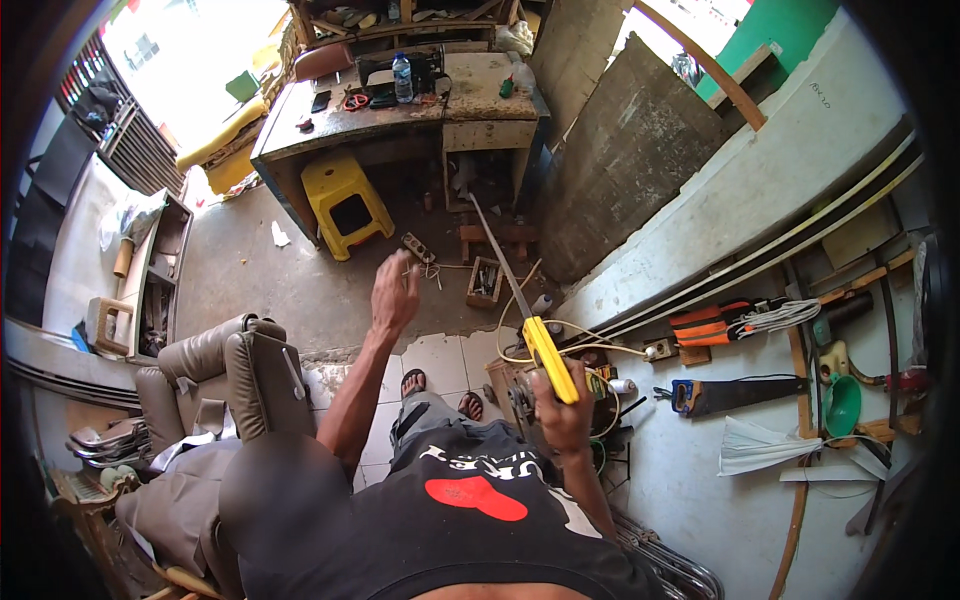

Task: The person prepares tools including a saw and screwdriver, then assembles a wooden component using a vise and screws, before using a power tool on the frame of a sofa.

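Observation:
My right hand (564, 408) is closed round the yellow handle of a long tool (548, 358). Its narrow grey blade (497, 250) points up and away toward the workbench. What kind of tool it is I cannot make out for sure. My left hand (396, 293) is raised ahead of me with its fingers loosely stretched and nothing visible in them. Just past its fingertips in the picture is a power strip (418, 248) with a pale cord, seemingly on the floor.
A worn workbench (485, 98) carries a water bottle (402, 78) and red-handled scissors (356, 102). A yellow stool (345, 205) stands before it. A small wooden box (484, 283) sits on the floor. At left is a brown armchair (215, 380); a handsaw (740, 394) hangs on the right wall.

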`<state>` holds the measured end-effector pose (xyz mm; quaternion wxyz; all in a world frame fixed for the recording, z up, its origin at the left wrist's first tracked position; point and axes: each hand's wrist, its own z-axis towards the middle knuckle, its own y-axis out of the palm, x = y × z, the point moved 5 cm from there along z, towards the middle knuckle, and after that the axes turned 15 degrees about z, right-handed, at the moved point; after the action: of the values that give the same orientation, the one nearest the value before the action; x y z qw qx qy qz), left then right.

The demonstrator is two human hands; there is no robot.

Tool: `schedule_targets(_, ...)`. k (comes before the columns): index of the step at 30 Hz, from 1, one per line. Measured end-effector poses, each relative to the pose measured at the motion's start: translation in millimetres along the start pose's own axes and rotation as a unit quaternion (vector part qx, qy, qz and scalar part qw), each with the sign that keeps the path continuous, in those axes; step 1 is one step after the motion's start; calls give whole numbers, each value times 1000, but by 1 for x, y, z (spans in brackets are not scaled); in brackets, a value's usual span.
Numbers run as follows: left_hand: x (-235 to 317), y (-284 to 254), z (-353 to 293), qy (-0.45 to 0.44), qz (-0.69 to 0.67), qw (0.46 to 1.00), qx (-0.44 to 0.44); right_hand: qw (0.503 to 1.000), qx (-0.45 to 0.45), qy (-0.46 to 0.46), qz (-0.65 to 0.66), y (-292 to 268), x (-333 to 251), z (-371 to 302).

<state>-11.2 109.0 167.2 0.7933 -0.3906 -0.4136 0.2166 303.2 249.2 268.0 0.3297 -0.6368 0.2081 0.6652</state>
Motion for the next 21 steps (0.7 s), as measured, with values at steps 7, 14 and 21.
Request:
schedule_targets(7,-32,91,-145,-60,20,941,-332,994,72,-53,-68,29,-17,19)
schedule_targets(14,-70,111,-240,3,85,869,-487,995,79,-48,-42,28,-4,28)
schedule_targets(21,-69,104,-219,1,97,834,-543,992,87,-74,-45,28,1,25)
